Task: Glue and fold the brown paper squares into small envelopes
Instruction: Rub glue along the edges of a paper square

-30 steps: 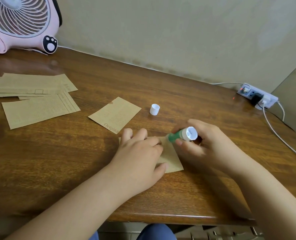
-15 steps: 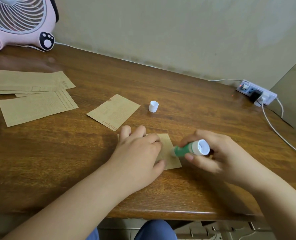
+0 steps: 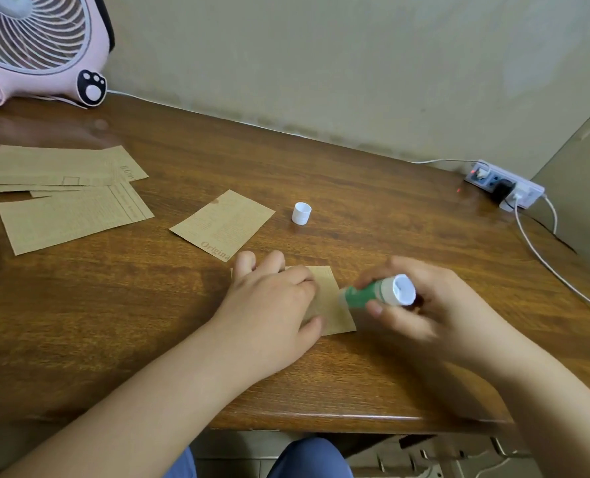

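Near the lower middle of the frame, the left hand (image 3: 273, 305) lies flat on a small brown paper square (image 3: 331, 305), its fingers (image 3: 276, 263) straight and slightly spread, pressing the sheet onto the wooden surface (image 3: 373, 208). The right part of the square shows beyond the hand. Just right of it, the right hand (image 3: 435, 305) grips a green glue stick (image 3: 373, 293), fingers curled round the tube, its white base turned toward the camera and its tip at the square's right edge; the tip is blurred, so contact cannot be told. Above the left hand lies a second brown paper piece (image 3: 223, 224) printed with the word "Origina", and right of that the glue's white cap (image 3: 301, 213) stands alone. More brown sheets (image 3: 66, 188) overlap at the middle left. A pink fan (image 3: 38, 46) sits in the upper left corner, a power strip (image 3: 504, 188) with plugged cables at the right edge.
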